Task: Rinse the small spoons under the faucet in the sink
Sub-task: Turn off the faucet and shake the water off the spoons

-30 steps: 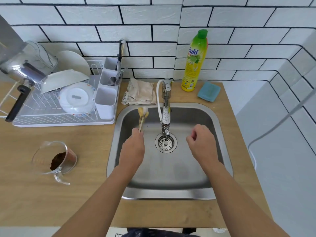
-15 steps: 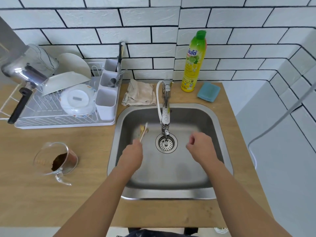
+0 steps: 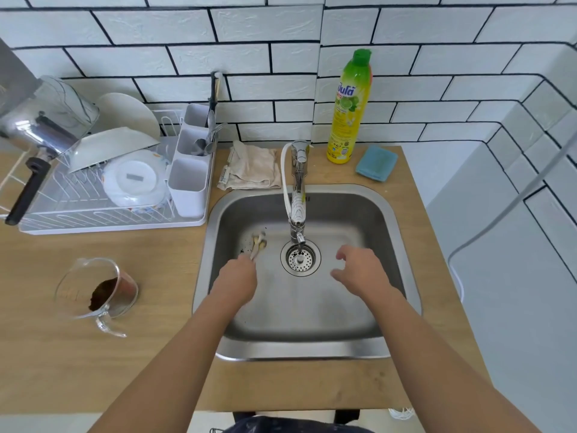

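Small pale spoons (image 3: 258, 242) lie low in the steel sink (image 3: 387, 214), their bowls near the floor left of the drain (image 3: 300, 260). My left hand (image 3: 237, 279) is closed on their handles. A few dark specks lie on the sink floor beside the bowls. The chrome faucet (image 3: 298, 195) reaches over the drain; no water stream shows. My right hand (image 3: 362, 270) hovers right of the drain, fingers loosely spread, holding nothing.
A white dish rack (image 3: 103, 210) with plates, a pot and a cutlery caddy stands left of the sink. A glass measuring cup (image 3: 93, 295) with brown powder sits on the wooden counter. A cloth (image 3: 253, 170), soap bottle (image 3: 349, 107) and blue sponge (image 3: 376, 164) sit behind the sink.
My left hand has lowered the spoons from up by the sink's back wall down to the sink floor. My right hand's fingers have opened from a loose fist.
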Available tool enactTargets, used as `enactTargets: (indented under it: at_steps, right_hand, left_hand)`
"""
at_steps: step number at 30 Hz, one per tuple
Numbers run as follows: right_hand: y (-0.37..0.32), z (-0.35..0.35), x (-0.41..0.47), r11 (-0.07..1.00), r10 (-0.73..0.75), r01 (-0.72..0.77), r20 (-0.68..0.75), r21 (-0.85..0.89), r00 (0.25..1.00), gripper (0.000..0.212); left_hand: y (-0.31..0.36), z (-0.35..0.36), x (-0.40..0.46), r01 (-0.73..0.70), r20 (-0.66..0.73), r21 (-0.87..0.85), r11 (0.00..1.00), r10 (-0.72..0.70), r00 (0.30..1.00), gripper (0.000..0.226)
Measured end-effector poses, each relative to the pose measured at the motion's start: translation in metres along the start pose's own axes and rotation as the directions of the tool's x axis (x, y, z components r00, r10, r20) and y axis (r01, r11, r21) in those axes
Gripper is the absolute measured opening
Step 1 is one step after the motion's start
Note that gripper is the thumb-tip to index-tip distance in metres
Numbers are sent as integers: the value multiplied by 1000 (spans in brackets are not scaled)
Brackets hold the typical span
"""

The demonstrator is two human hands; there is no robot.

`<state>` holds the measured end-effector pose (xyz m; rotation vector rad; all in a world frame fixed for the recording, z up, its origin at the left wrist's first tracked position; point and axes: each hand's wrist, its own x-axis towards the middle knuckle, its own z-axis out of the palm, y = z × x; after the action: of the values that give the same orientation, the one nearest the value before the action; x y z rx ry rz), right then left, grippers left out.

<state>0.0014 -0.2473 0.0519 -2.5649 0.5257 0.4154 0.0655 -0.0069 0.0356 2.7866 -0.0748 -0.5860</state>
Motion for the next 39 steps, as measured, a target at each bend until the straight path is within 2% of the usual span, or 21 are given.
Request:
enactTargets:
  at_steps: [2,3,5,7,8,10,12,14,16,18,19,21,23,25,26,27,29,30,32,35,39]
  right_hand:
    - [-4,0,-1,995,-27,45,-205,85,978,11]
    - [-3,2,1,992,-23,57,-286,111,958,15]
    - [-4,2,1,987,-16,65,-310,149,951,18]
    - [-7,0,0,999,-23,26,-88,32,996,15]
    - [-7,0,0,999,-18,21,73,-43,997,37]
    - [-5,0,1,998,-6,16,153,-67,988,63]
    - [-9,-3,0,996,-73,77,-76,48,994,38]
    - [-10,-3,-2,980,-74,132,-347,146,935,5]
    - [-8,-4,0,979,-42,105,-328,176,944,16]
    - [-9,-6,-2,999,-20,22,-46,43,999,11]
    - [-7,-6,-2,1000,-24,25,39,-18,999,9]
    - [-7,-5,-2,996,-68,72,-84,48,994,12]
    - [-10,-4,-4,973,-105,170,-358,154,928,22]
    - [-7,-3,-3,947,-97,226,-468,228,879,21]
    - [-3,-3,-2,951,-86,196,-404,240,911,13]
    - [-1,-3,-2,975,-65,108,-220,192,973,12]
    - [7,6,-1,999,34,-39,201,22,979,61]
    - [11,13,-1,993,82,-103,272,62,959,69]
    - [9,21,-6,886,135,-260,323,384,937,60]
    - [4,29,-10,650,103,-460,531,604,841,65]
    - [1,32,-11,269,-177,-444,497,855,850,51]
  left_hand:
    - [5,4,-5,-112,-294,-166,980,59,954,21]
    - [5,4,-6,-143,-345,-201,969,67,936,25]
    - [6,4,-5,-63,-173,-106,992,44,984,21]
    - [7,1,-5,72,183,-10,997,-69,981,17]
    - [6,1,-6,112,263,2,994,-109,959,15]
    - [7,2,-8,27,90,24,999,-29,995,16]
    - [9,5,-13,-99,-226,-141,985,66,972,14]
    - [9,6,-15,-208,-408,-236,949,98,908,23]
    - [5,1,-9,-127,-229,-137,982,93,969,9]
    - [1,-4,-3,77,183,34,996,-81,980,22]
    - [0,-6,-3,97,257,52,994,-107,960,27]
    - [-2,0,-2,12,18,-11,1000,-11,1000,21]
    - [1,7,-7,-109,-301,-194,975,47,952,18]
    - [-1,11,-9,-211,-387,-286,935,89,918,21]
    - [-2,8,-6,-162,-308,-253,954,80,948,16]
    - [-4,7,-3,-66,-89,-138,988,54,995,12]
    - [-7,8,-5,-26,285,127,992,-11,958,28]
    - [-8,7,-6,-62,373,190,980,-13,928,34]
    - [-4,11,-7,107,509,-177,978,-2,861,23]
    - [10,7,-21,248,601,-643,725,277,749,20]
    - [30,5,-31,360,615,-779,514,511,601,24]
